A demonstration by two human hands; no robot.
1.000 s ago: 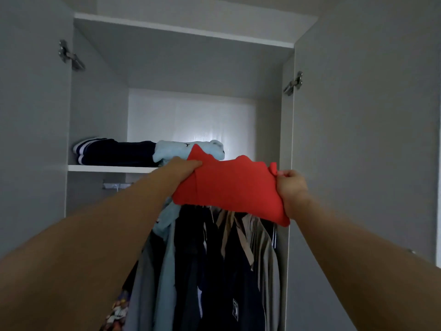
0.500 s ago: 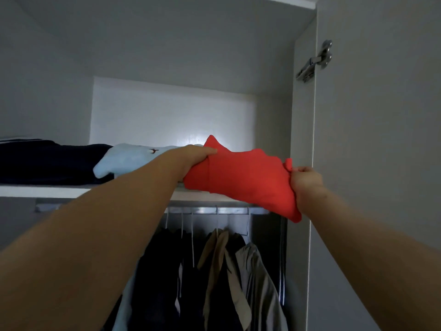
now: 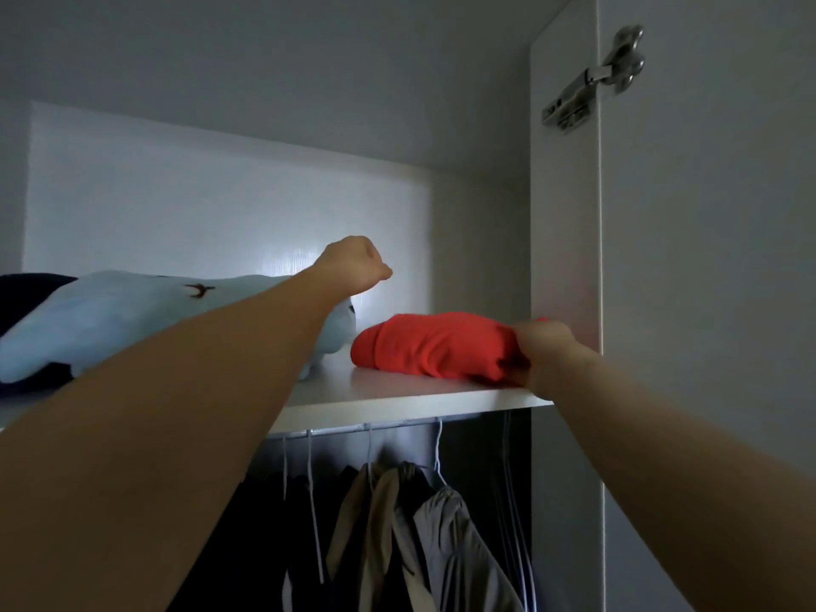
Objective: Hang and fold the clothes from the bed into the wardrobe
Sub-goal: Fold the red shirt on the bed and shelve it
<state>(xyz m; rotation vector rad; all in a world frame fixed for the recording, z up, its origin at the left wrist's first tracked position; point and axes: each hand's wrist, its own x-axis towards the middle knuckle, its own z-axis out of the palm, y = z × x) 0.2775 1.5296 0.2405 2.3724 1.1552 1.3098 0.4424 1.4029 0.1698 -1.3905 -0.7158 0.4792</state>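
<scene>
Up inside the wardrobe (image 3: pixel 565 258), the shelf (image 3: pixel 397 397) carries a folded blue garment (image 3: pixel 132 320) along its left stretch. A folded red garment (image 3: pixel 432 342) lies at the shelf's right end by the front edge, just beside the blue one. Jackets (image 3: pixel 397 523) hang below. The right hand (image 3: pixel 552 360) grips the red garment's near right corner. The left hand (image 3: pixel 353 265) hovers above the shelf, fingers curled, holding nothing.

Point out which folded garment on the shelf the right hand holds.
The red garment, at the right end of the shelf; the right hand pinches its right edge. The light blue garment and the dark navy garment lie further left.
</scene>
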